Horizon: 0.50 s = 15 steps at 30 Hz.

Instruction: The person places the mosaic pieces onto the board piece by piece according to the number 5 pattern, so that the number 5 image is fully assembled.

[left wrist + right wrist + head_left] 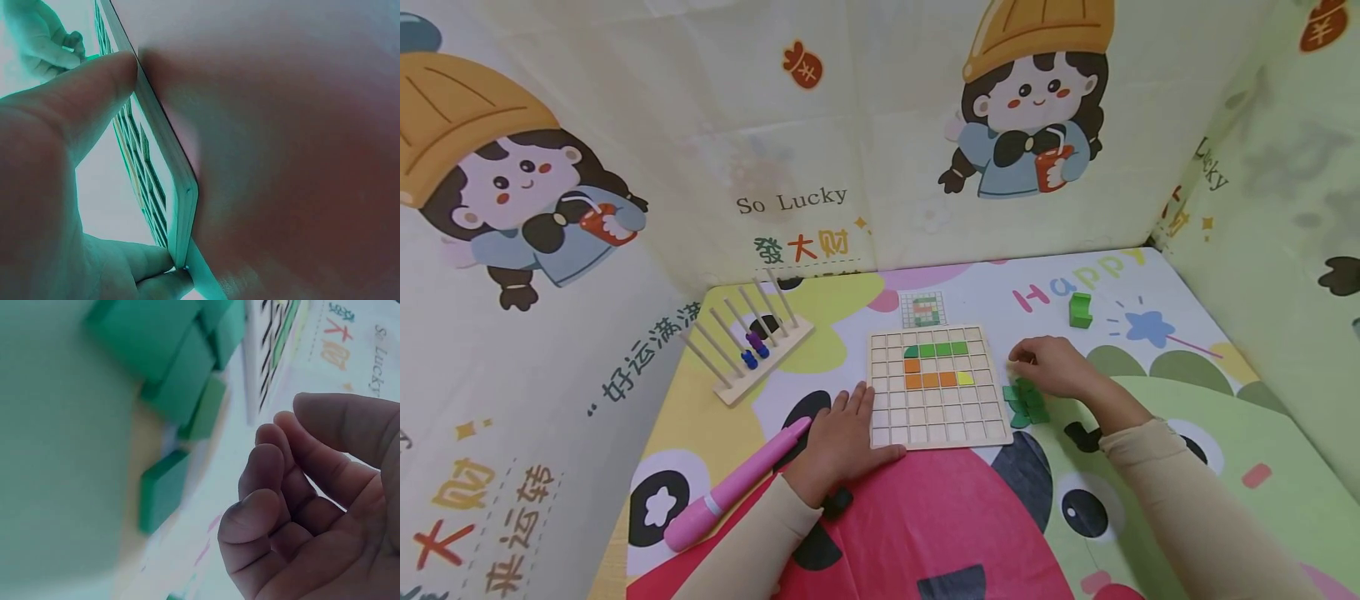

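A square wooden grid board (940, 425) lies on the table. On it sit a row of green tiles (943, 349), orange tiles (931, 381) and a yellow tile (965, 378). My left hand (842, 437) rests at its near left corner, fingers along the left side and thumb (106, 75) on the near edge. Just right of the board, my right hand (1051, 367) hovers beside a small pile of green tiles (1028, 404). Its fingers are loosely curled, thumb tip close to the index fingertip, and no tile shows between them in the right wrist view.
A small pattern card (922, 309) lies behind the board. At the back right stands a green block (1080, 310) with a curved notch. To the left are a wooden peg rack (763, 358) with blue and purple beads and a thick pink pen-shaped stick (737, 483).
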Available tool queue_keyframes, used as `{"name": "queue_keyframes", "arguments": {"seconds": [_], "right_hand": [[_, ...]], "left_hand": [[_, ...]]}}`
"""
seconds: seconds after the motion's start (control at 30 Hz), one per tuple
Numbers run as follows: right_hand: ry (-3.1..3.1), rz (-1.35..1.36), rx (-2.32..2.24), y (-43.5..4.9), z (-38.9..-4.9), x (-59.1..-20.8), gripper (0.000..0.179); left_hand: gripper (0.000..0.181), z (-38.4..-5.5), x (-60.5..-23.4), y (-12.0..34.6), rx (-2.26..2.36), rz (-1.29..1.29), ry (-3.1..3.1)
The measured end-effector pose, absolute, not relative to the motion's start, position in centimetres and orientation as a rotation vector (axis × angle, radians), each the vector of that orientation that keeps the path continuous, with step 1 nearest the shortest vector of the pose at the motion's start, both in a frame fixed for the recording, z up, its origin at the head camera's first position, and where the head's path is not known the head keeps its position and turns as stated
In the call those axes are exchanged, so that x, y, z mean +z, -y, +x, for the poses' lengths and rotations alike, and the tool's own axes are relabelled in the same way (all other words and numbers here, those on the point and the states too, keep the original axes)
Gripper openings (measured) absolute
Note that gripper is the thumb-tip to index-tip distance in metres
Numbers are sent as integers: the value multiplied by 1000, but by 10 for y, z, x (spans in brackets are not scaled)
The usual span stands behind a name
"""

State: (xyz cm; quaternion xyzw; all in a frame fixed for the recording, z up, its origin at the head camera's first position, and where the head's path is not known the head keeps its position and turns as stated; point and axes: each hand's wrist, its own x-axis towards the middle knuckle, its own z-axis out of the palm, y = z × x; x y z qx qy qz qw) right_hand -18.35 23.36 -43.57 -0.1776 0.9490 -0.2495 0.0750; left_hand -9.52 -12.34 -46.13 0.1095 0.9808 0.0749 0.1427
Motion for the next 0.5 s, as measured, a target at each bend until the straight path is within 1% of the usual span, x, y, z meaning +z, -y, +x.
{"name": "queue_keyframes", "arguments": {"seconds": [0.2, 0.4, 0.5], "right_hand": [[-2860, -544, -742, -259, -176, -439, 21], [-2826, -469, -720, -276, -168, -449, 34], [-2843, -450, -693, -278, -166, -454, 34]], "left_hand": [[115, -95, -461, 122, 218, 318, -2828], [116, -95, -463, 123, 208, 319, -2832], [115, -96, -464, 123, 212, 320, -2837]]}}
